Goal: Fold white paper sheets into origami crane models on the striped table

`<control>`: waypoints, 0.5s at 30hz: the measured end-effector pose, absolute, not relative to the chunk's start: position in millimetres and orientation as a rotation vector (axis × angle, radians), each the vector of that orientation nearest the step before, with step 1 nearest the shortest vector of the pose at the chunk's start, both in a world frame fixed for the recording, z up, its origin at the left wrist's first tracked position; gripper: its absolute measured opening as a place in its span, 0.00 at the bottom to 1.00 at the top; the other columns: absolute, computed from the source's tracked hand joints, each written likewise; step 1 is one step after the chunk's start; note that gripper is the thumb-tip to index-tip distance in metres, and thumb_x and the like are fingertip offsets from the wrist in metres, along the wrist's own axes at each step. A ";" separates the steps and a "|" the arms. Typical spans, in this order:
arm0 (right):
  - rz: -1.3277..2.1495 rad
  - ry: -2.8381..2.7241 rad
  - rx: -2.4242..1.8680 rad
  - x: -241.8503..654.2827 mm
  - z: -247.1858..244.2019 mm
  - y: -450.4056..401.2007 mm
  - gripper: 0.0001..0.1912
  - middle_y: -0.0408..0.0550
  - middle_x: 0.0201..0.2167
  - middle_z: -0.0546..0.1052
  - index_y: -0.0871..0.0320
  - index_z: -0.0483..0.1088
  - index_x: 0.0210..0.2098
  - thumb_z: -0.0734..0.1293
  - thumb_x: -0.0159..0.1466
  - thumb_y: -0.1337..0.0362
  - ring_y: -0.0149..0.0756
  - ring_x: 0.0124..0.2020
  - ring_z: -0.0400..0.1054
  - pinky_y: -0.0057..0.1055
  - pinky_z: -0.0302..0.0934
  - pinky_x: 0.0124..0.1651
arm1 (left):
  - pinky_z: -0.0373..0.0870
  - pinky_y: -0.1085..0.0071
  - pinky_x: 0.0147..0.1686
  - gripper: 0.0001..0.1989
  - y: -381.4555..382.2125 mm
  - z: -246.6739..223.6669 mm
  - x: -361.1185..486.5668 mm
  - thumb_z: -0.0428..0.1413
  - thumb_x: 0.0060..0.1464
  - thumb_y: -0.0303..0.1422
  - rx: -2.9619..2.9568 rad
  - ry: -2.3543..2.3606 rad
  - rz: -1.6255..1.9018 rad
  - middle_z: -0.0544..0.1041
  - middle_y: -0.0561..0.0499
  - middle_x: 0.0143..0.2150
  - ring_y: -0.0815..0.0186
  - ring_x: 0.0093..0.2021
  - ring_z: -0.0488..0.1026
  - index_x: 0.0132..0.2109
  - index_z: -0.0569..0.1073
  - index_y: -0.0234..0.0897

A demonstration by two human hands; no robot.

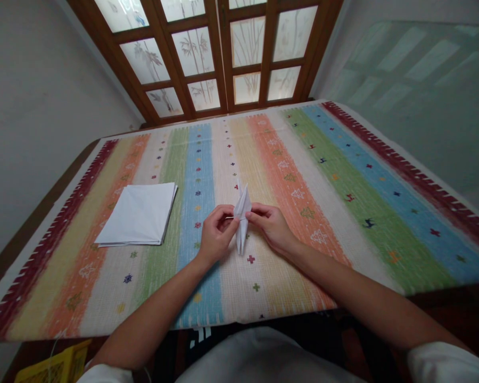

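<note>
Between my two hands, just above the striped tablecloth, is a piece of folded white paper, narrow and pointed, with two slim legs at its lower end and a peak at the top. My left hand pinches its left edge between thumb and fingers. From the other side, my right hand pinches the right edge in the same way. Fingertips behind the paper are partly hidden. To the left of my hands lies a stack of square white paper sheets, flat on the cloth.
A tablecloth with coloured stripes covers the table. Beyond its far edge stand wooden doors with frosted panes. A glossy pale panel is on the right wall. Below the table's left front edge sits a yellow plastic basket.
</note>
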State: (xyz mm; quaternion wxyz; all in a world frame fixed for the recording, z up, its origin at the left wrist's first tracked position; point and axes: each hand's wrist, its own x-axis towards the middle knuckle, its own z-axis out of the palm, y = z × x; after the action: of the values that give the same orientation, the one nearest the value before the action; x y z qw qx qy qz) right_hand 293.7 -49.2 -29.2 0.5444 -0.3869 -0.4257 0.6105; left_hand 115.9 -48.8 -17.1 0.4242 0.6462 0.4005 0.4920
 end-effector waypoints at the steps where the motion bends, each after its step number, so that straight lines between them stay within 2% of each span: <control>1: 1.443 -1.017 -0.923 293.8 -29.4 -49.1 0.13 0.48 0.39 0.84 0.53 0.85 0.36 0.81 0.57 0.52 0.41 0.44 0.76 0.42 0.67 0.57 | 0.80 0.65 0.46 0.11 -48.7 -17.4 116.1 0.63 0.64 0.42 1.594 0.994 1.229 0.80 0.44 0.46 0.61 0.46 0.79 0.42 0.79 0.38; 8: 1.415 -1.015 -0.942 295.0 -30.7 -48.4 0.14 0.49 0.39 0.84 0.53 0.85 0.35 0.82 0.56 0.52 0.41 0.43 0.77 0.41 0.70 0.53 | 0.80 0.66 0.46 0.12 -46.8 -20.9 116.0 0.68 0.59 0.41 1.406 0.948 1.250 0.81 0.46 0.43 0.63 0.43 0.80 0.42 0.79 0.37; 12: 1.373 -1.035 -0.962 295.2 -30.9 -48.9 0.12 0.48 0.39 0.84 0.52 0.85 0.35 0.82 0.56 0.53 0.40 0.43 0.77 0.40 0.70 0.53 | 0.78 0.68 0.43 0.09 -48.2 -18.9 116.6 0.64 0.62 0.39 1.570 1.003 1.237 0.78 0.46 0.43 0.63 0.44 0.77 0.40 0.78 0.38; 15: 1.394 -1.050 -0.968 294.9 -32.6 -49.4 0.12 0.47 0.38 0.84 0.53 0.85 0.34 0.81 0.56 0.53 0.38 0.40 0.76 0.38 0.70 0.49 | 0.76 0.68 0.42 0.08 -49.8 -15.6 117.0 0.59 0.66 0.37 1.764 1.056 1.247 0.76 0.47 0.42 0.63 0.44 0.74 0.40 0.76 0.38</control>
State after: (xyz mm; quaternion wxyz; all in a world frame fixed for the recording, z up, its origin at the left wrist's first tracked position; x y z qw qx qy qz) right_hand 294.9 -49.4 -32.6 0.5421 -0.4076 -0.4421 0.5870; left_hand 117.0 -49.8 -15.6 0.3602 0.6843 0.4098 0.4838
